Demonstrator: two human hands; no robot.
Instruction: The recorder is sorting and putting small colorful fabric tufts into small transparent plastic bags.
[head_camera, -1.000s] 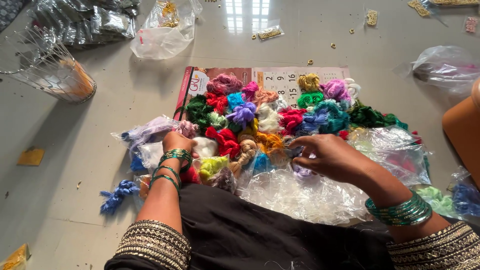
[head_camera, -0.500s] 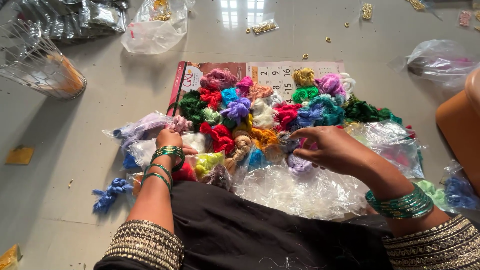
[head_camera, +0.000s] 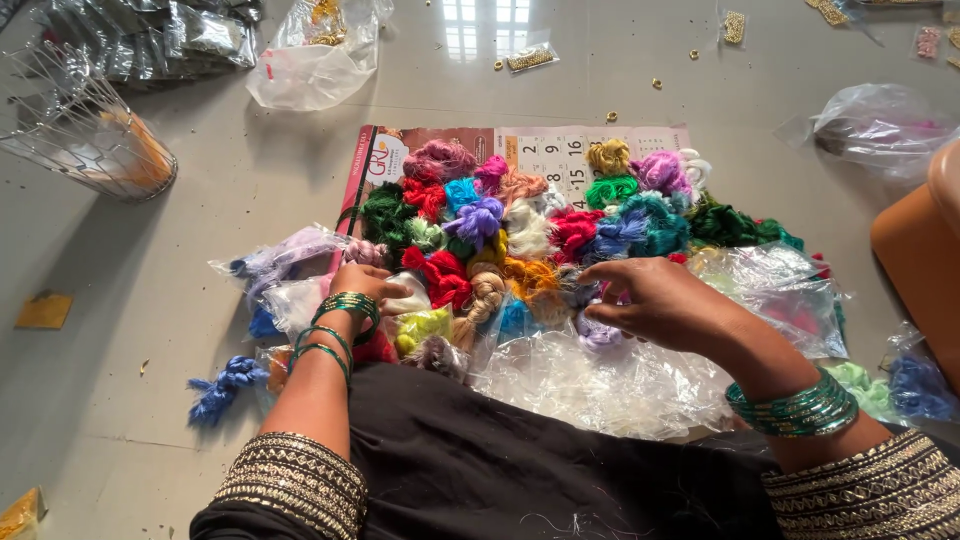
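Sitting on a glossy grey floor (head_camera: 250, 200), thread bundles (head_camera: 520, 225) are heaped on a calendar sheet (head_camera: 560, 150) | left hand (head_camera: 362, 285) curled at the heap's near-left edge, grip can't be told | right hand (head_camera: 655, 300) half-closed, fingertips pinching a lilac bundle (head_camera: 598, 330) | plastic bags (head_camera: 600, 380) and a wire basket (head_camera: 85, 140) scattered around, pretty messy tbh

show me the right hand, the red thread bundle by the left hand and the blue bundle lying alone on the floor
right hand (head_camera: 665, 300), head view, back of the hand
red thread bundle (head_camera: 440, 278), head view, its middle
blue bundle (head_camera: 222, 385), head view, its knotted middle
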